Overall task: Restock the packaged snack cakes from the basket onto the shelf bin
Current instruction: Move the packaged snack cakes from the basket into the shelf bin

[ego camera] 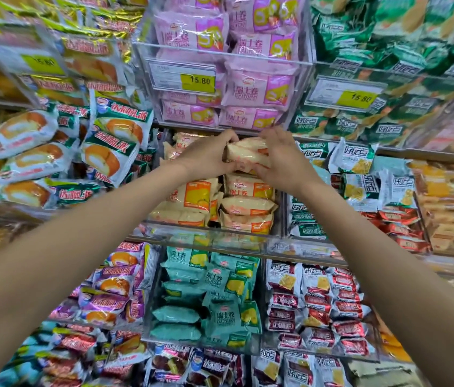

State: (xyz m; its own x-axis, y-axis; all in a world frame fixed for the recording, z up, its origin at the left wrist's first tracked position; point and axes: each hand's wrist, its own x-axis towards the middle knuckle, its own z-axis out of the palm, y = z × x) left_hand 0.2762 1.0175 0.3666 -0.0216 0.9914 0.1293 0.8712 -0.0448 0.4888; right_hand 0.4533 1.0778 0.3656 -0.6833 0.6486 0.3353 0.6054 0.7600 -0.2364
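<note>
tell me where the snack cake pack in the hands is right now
In the head view the cream-and-orange snack cake pack sits center frame, gripped between the left hand and right hand, above the matching orange packs in the clear bin, below the pink packs.

shelves (164, 127) | clear acrylic bins (220, 55) (packed) | yellow price tags (198, 81)

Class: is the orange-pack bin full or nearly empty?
Nearly full: orange packs pile above the bin's clear front wall.

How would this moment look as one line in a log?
step: placing | hands: left hand and right hand both grip one orange snack cake pack | where: above the orange-pack bin | basket: not visible
</note>
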